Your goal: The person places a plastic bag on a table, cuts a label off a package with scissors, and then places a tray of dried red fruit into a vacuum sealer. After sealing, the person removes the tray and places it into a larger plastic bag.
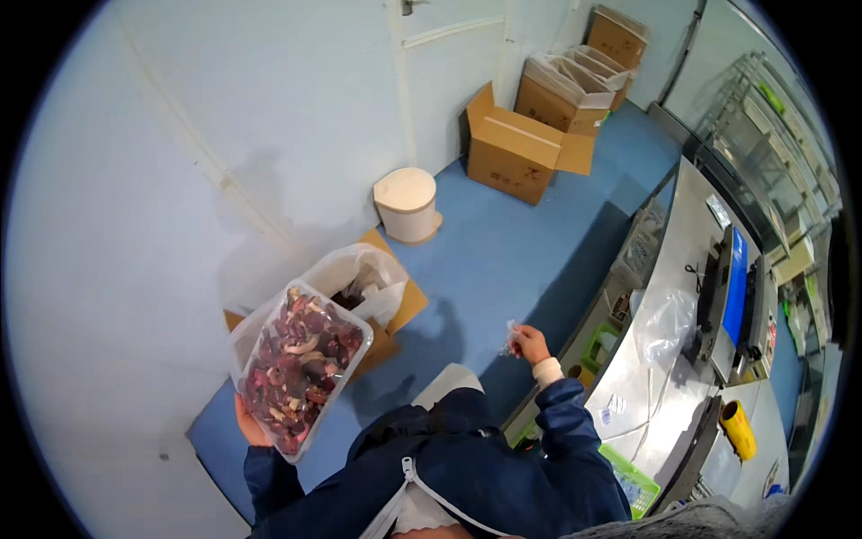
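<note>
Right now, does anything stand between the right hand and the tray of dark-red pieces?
Nothing visible does. The right hand, holding crumpled clear plastic, is apart from the plastic tray in the left hand.

No readable text — dark printing (pixel 536 174) on side of open cardboard box (pixel 508 162) on blue floor (pixel 503 260) — too small to make out.

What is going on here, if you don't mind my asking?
The person's left hand holds a clear tray of dark reddish pieces, which partly covers a plastic-lined cardboard box in this view. The right hand, apart from the tray, holds a small crumpled bit of clear plastic. A metal-topped bench stands to the right.
</note>
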`<state>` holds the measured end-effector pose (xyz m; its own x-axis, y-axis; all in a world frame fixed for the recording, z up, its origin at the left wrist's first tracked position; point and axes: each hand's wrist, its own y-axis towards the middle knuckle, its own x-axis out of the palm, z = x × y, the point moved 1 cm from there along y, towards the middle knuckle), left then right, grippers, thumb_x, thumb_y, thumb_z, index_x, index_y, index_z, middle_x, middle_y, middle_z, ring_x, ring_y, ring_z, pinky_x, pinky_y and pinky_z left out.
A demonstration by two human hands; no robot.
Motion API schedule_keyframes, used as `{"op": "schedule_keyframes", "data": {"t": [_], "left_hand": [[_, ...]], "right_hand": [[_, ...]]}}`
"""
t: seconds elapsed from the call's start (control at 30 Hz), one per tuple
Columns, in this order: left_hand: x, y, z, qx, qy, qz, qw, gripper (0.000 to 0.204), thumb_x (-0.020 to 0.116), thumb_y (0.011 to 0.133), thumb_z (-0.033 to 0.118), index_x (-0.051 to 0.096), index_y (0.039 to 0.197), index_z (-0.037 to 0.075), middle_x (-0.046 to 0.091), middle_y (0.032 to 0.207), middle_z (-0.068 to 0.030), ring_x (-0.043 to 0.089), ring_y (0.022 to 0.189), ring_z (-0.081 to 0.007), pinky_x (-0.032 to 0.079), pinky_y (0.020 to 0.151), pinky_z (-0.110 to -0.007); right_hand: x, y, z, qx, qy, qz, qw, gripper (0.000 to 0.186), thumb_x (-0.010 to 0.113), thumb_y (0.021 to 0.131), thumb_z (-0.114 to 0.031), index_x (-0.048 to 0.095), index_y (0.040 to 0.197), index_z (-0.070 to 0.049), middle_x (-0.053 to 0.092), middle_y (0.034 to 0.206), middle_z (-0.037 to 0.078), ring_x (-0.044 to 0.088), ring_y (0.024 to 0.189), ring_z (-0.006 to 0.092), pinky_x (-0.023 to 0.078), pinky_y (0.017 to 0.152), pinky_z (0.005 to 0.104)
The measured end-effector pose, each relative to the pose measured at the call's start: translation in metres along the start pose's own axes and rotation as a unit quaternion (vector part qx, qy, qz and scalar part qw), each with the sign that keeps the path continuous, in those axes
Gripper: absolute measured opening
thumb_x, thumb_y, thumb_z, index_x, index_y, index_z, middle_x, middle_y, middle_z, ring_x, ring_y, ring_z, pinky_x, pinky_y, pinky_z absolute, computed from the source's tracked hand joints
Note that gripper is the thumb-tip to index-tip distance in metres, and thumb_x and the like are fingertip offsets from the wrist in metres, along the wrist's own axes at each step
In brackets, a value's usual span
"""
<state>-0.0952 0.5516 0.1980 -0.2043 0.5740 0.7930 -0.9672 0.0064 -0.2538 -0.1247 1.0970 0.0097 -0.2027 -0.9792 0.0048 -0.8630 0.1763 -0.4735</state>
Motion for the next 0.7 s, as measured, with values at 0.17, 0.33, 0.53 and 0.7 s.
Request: {"op": "schedule_keyframes", "data": {"t": [0.17,0.33,0.53,0.7], "left_hand": [[0.043,0.124,-0.036,-0.036,0.012,-0.039,0.999,0.053,0.031,0.093,0.041,0.040,0.129,0.004,0.045,0.130,-0.0136,0.043,0.118,-0.0306,0.031,0.102,-0.044],[0.065,0.244,-0.084,-0.029,0.021,-0.049,0.998,0.052,0.031,0.094,0.042,0.044,0.125,0.003,0.050,0.123,-0.0126,0.047,0.114,-0.0291,0.034,0.099,-0.043],[0.075,0.336,-0.116,0.006,0.151,0.053,0.987,0.050,0.030,0.094,0.041,0.047,0.120,0.003,0.054,0.116,-0.0097,0.054,0.103,-0.0242,0.042,0.090,-0.039],[0.117,0.388,-0.128,0.068,0.177,-0.049,0.981,0.044,0.030,0.096,0.035,0.048,0.120,0.003,0.055,0.114,-0.0088,0.056,0.100,-0.0198,0.046,0.086,-0.035]], "right_hand": [[-0.078,0.024,0.018,0.145,0.135,0.106,0.974,0.030,0.052,0.085,-0.014,0.053,0.112,0.000,0.061,0.081,0.010,0.060,0.061,0.0160,0.050,0.049,0.0273],[-0.153,0.108,0.023,0.089,0.058,0.178,0.978,0.032,0.053,0.085,-0.012,0.051,0.114,0.001,0.062,0.085,0.012,0.062,0.063,0.0187,0.051,0.050,0.0301],[-0.163,0.258,-0.030,0.118,0.004,0.115,0.986,0.033,0.054,0.082,-0.007,0.048,0.112,0.005,0.063,0.087,0.014,0.063,0.066,0.0216,0.054,0.051,0.0321],[-0.104,0.397,-0.088,0.093,0.062,0.098,0.989,0.027,0.052,0.085,-0.011,0.047,0.110,0.000,0.062,0.088,0.014,0.064,0.068,0.0250,0.055,0.054,0.0351]]}}
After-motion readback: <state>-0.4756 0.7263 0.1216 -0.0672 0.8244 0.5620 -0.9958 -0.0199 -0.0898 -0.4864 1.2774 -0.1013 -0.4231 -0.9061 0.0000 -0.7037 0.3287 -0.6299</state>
